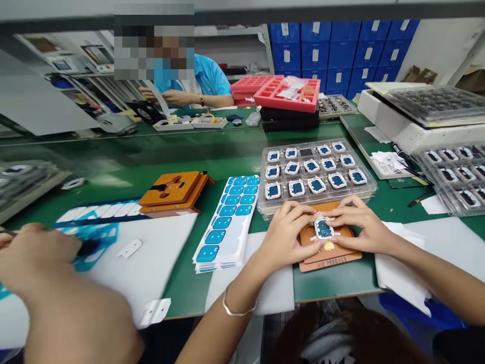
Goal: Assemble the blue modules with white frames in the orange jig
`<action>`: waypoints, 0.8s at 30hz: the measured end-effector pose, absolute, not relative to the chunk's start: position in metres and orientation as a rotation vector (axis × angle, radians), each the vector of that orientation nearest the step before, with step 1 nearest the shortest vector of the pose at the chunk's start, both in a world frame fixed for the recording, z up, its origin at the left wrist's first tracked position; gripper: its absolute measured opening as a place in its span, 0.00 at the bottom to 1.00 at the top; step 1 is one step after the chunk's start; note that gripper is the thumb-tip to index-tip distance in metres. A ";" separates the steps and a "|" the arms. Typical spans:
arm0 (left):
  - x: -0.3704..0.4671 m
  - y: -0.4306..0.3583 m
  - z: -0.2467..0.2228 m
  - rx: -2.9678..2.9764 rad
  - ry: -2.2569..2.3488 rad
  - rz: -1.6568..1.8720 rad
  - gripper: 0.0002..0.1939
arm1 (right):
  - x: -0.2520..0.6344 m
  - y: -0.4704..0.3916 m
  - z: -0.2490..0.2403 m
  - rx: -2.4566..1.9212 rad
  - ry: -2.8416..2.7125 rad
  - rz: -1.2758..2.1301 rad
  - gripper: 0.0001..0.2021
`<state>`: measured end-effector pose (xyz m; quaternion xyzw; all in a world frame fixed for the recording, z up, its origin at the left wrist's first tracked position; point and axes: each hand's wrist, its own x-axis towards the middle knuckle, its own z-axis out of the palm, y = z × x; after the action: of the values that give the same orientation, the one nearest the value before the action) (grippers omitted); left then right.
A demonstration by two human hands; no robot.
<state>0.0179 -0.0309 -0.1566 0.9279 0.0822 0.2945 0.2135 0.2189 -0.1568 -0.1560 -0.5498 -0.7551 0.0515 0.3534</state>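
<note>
Both my hands meet over an orange-brown fixture near the table's front edge. Between them is a small rounded-square case with a white rim and a dark blue face, possibly a watch part. My left hand, with a bangle on its wrist, grips the case's left side with bent fingers. From the other side, my right hand presses its fingertips on the upper right edge, its thumb low beside a yellow spot on the fixture. Just behind, a clear tray carries several similar cases.
A sheet stack with blue stickers lies left, beside a stacked orange fixture. A co-worker's blurred arm reaches across the left. Another person sits opposite. Red foam trays stand behind; another clear tray lies right.
</note>
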 end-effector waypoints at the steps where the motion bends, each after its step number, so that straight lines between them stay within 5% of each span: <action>1: 0.019 -0.031 -0.159 2.539 0.236 0.834 0.18 | 0.219 -0.157 -0.156 -1.417 -1.954 0.126 0.10; 5: 0.023 -0.031 -0.165 2.381 0.232 0.906 0.20 | 0.220 -0.154 -0.155 -1.391 -1.920 0.088 0.15; 13: 0.021 -0.038 -0.164 2.405 0.223 0.559 0.45 | 0.225 -0.149 -0.171 -1.205 -1.679 0.451 0.26; 24: 0.018 -0.040 -0.163 2.437 0.171 0.584 0.39 | 0.224 -0.151 -0.171 -0.996 -1.160 1.098 0.24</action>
<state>0.0178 -0.0398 -0.1625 0.9225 0.0648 0.2210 0.3097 0.2239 -0.1506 -0.1710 -0.4277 -0.4979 0.4714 0.5890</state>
